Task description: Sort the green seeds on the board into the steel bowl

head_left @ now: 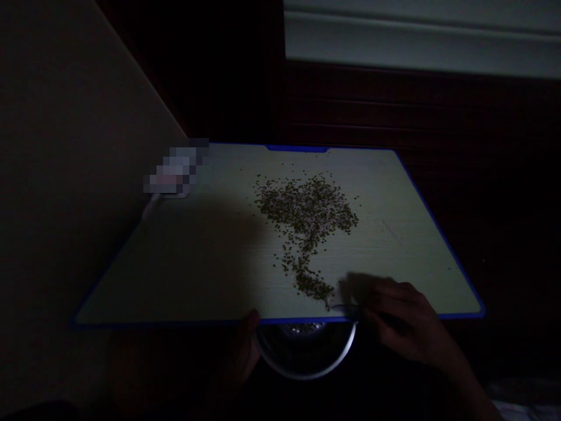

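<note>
— The right hand [401,318]?
— Curled at the board's [210,263] near edge, fingers pinched on a small white card [336,300], touching the seeds [307,216].
— The left hand [245,351]?
— Gripping the bowl [307,351] under that edge; seeds trail toward it.

The right hand [401,318] sits at the lower right of the frame, palm down, fingers curled toward the left. The left hand [245,348] shows low at centre, dim, thumb raised.
</note>
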A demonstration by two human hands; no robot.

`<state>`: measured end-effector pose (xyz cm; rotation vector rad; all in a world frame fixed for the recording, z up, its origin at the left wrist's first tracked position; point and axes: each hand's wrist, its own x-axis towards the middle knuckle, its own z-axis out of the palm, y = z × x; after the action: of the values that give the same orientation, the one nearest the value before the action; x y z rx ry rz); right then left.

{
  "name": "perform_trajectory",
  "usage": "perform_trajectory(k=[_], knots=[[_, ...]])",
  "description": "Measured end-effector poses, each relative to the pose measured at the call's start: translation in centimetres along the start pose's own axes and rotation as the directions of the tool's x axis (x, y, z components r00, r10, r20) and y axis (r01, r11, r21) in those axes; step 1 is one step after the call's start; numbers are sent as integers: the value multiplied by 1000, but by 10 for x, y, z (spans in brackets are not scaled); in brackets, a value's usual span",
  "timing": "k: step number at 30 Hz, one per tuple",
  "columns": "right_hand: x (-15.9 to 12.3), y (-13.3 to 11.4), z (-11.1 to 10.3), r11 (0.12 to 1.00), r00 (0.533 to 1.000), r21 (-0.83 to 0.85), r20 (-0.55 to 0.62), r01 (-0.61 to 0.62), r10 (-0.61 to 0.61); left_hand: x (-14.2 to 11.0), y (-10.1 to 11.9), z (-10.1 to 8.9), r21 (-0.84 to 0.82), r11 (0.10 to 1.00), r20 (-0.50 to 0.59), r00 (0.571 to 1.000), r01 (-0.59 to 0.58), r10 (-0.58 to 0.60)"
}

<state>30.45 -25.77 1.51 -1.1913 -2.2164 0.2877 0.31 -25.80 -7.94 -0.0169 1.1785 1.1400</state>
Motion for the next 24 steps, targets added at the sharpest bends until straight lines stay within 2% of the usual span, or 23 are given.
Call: perform_trajectory(k=[4,8,14,17,20,24], knots=[[2,-1,-1,999,999,23,40,22,-23,-5,2,8,-1,1000,42,999,-30,30],[4,-2,-3,999,998,26,50,42,-43,-10,4,14,-8,1000,82,997,-11,12],[4,-2,-4,998,997,46,67,33,-36,0,-1,0,-27,999,95,995,26,-23],[2,-2,-4,998,997,50,58,41,-44,5,-3,-8,-28,999,64,998,30,-28],[2,-3,-4,998,998,40,44,47,-49,2,-4,-7,-83,996,62,998,-22,27],[7,-6,-4,998,996,38,70,55,-58,-2,-3,1,-96,995,92,996,-5,14]])
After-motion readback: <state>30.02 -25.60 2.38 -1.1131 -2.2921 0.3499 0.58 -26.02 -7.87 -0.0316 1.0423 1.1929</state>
